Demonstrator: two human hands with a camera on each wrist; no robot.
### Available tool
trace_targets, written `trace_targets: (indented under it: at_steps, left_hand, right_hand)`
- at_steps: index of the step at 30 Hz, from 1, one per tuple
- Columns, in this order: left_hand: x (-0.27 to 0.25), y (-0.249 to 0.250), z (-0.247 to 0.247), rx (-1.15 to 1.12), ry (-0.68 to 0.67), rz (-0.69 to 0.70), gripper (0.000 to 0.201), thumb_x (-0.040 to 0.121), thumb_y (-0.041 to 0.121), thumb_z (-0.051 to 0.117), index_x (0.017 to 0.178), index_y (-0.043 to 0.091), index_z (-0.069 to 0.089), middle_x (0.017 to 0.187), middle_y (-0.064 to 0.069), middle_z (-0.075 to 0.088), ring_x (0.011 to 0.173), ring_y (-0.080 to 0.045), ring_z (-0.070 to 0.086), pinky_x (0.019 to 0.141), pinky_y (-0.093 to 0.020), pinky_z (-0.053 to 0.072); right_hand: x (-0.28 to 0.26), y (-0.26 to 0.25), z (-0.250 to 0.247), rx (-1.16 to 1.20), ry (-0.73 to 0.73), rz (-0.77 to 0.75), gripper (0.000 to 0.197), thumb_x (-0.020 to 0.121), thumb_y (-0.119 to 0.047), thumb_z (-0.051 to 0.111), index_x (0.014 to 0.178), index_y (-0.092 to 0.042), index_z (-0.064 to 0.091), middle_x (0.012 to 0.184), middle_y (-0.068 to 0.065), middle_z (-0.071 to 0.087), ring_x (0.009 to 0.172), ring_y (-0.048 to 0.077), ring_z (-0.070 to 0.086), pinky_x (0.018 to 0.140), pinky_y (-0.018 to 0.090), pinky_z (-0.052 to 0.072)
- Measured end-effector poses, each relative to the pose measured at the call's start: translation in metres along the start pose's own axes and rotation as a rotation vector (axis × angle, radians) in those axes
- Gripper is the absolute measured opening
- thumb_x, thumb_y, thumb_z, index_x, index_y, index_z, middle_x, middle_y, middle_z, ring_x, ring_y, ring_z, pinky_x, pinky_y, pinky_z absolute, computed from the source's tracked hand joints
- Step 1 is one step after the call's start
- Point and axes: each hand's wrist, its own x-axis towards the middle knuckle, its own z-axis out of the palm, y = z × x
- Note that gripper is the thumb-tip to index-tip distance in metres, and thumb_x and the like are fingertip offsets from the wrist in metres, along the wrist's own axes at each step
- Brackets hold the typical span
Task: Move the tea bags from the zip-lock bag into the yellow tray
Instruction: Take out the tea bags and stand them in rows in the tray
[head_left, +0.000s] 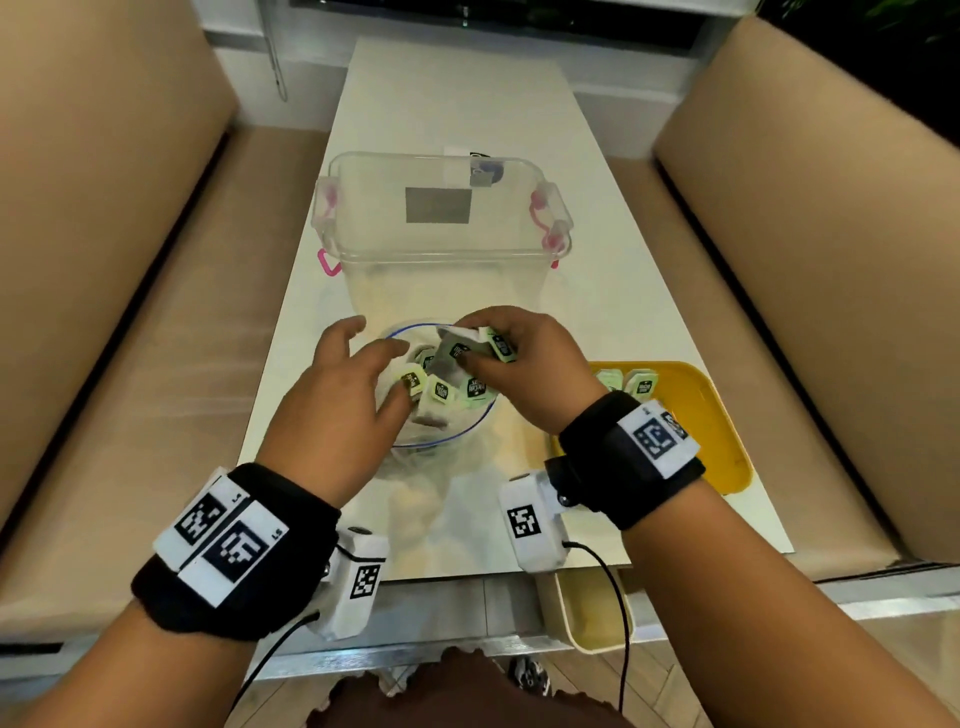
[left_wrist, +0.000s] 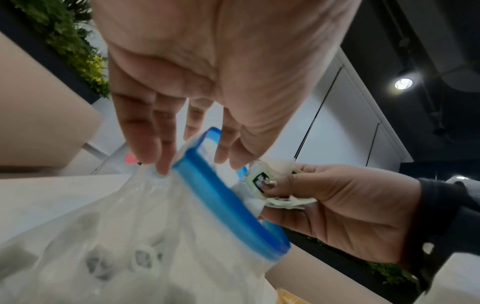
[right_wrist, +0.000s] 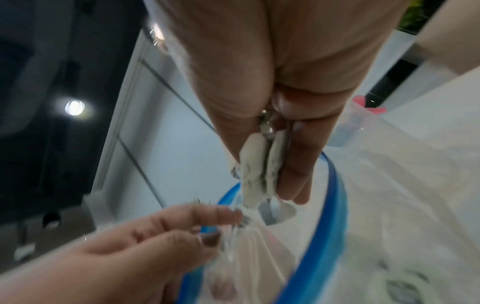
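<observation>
A clear zip-lock bag (head_left: 470, 423) with a blue zip rim (left_wrist: 215, 185) stands open-mouthed in the middle of the white table. Several green-labelled tea bags (head_left: 441, 389) lie inside it. My left hand (head_left: 387, 376) pinches the bag's left rim between thumb and fingers (right_wrist: 207, 238). Over the mouth, my right hand (head_left: 480, 348) pinches a small bunch of tea bags (right_wrist: 257, 170), their paper pouches hanging from the fingers. The yellow tray (head_left: 722, 415) sits to the right of the bag, partly behind my right wrist, with two tea bags (head_left: 631, 383) in its near-left corner.
A clear plastic bin (head_left: 441, 244) with pink latches stands just behind the zip-lock bag. Beige sofa cushions (head_left: 104, 234) flank the narrow table (head_left: 457, 104) on both sides. A pale yellow container (head_left: 592, 608) shows below the table's near edge.
</observation>
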Motion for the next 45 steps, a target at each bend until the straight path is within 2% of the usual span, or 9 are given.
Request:
trace_targets:
  at_steps: [5,10,17,20,25,31,36,40,45]
  left_hand:
    - [0.003,0.022,-0.009,0.138,0.168,-0.006,0.022,0.094,0.034,0.050,0.100,0.023,0.067,0.135,-0.005,0.048,0.101,-0.037,0.056,0.083,-0.040,0.044]
    - [0.017,0.054,0.000,-0.237,0.292,0.151,0.030,0.095,0.030,0.039,0.100,0.012,0.062,0.102,-0.004,0.058,0.091,-0.014,0.053,0.082,-0.022,0.039]
    - [0.032,0.104,0.042,-1.321,-0.138,-0.370,0.058,0.096,0.060,0.029,0.114,0.016,0.062,0.090,-0.003,0.067,0.088,-0.018,0.064,0.075,-0.038,0.056]
    - [0.034,0.102,0.053,-1.530,-0.275,-0.467,0.060,0.092,0.063,0.037,0.111,0.013,0.064,0.088,-0.006,0.065,0.076,-0.017,0.062,0.071,-0.039,0.057]
    - [0.030,0.100,0.060,-1.542,-0.267,-0.585,0.027,0.093,0.041,0.054,0.080,0.019,0.063,0.071,0.002,0.059,0.058,-0.006,0.046,0.052,-0.018,0.047]
    - [0.030,0.096,0.066,-1.562,-0.271,-0.608,0.041,0.094,0.025,0.055,0.126,0.001,0.054,0.105,-0.015,0.065,0.088,-0.023,0.065,0.073,-0.032,0.052]
    - [0.034,0.090,0.067,-1.562,-0.258,-0.601,0.020,0.095,0.022,0.052,0.090,0.006,0.063,0.093,-0.017,0.071,0.066,-0.017,0.068,0.055,-0.022,0.054]
    - [0.036,0.089,0.066,-1.510,-0.247,-0.576,0.026,0.094,0.025,0.053,0.112,0.008,0.060,0.088,-0.011,0.066,0.064,-0.014,0.063,0.047,-0.019,0.047]
    - [0.036,0.090,0.070,-1.335,-0.238,-0.551,0.022,0.094,0.040,0.053,0.094,0.019,0.060,0.068,0.000,0.059,0.066,-0.016,0.053,0.047,-0.022,0.037]
  right_hand:
    - [-0.004,0.001,-0.033,0.329,-0.007,0.047,0.016,0.083,-0.002,0.068,0.097,-0.010,0.070,0.088,0.002,0.068,0.070,0.009,0.062,0.063,0.025,0.050]
    - [-0.012,-0.005,-0.066,0.452,-0.041,0.029,0.019,0.084,0.000,0.067,0.101,-0.008,0.070,0.091,0.009,0.070,0.070,0.011,0.062,0.061,0.025,0.049]
    - [-0.022,-0.013,-0.074,0.252,-0.033,-0.108,0.019,0.082,-0.005,0.068,0.101,-0.008,0.069,0.094,0.009,0.070,0.082,0.017,0.066,0.078,0.038,0.054]
    - [-0.024,-0.003,-0.062,-0.070,-0.008,-0.127,0.024,0.083,-0.011,0.066,0.106,-0.017,0.068,0.095,-0.003,0.071,0.087,0.013,0.065,0.079,0.026,0.050]
    - [-0.024,0.011,-0.053,-0.337,-0.053,-0.156,0.026,0.086,-0.020,0.062,0.111,-0.017,0.067,0.094,0.004,0.070,0.087,0.024,0.062,0.075,0.032,0.044]
    - [-0.025,0.019,-0.057,-0.343,-0.120,-0.104,0.040,0.086,-0.036,0.064,0.123,-0.020,0.060,0.103,0.005,0.059,0.097,0.017,0.053,0.084,0.031,0.044]
    - [-0.033,0.014,-0.066,-0.154,-0.067,-0.054,0.046,0.086,-0.032,0.067,0.129,-0.024,0.053,0.118,-0.004,0.058,0.092,0.009,0.061,0.081,0.025,0.053]
    - [-0.034,0.014,-0.069,-0.052,-0.016,-0.053,0.024,0.087,-0.022,0.066,0.112,-0.021,0.064,0.103,-0.010,0.066,0.084,0.008,0.065,0.073,0.022,0.053]
    - [-0.033,0.019,-0.071,-0.059,0.019,-0.044,0.009,0.082,-0.023,0.070,0.090,-0.021,0.068,0.086,-0.012,0.065,0.085,0.009,0.061,0.071,0.023,0.051]
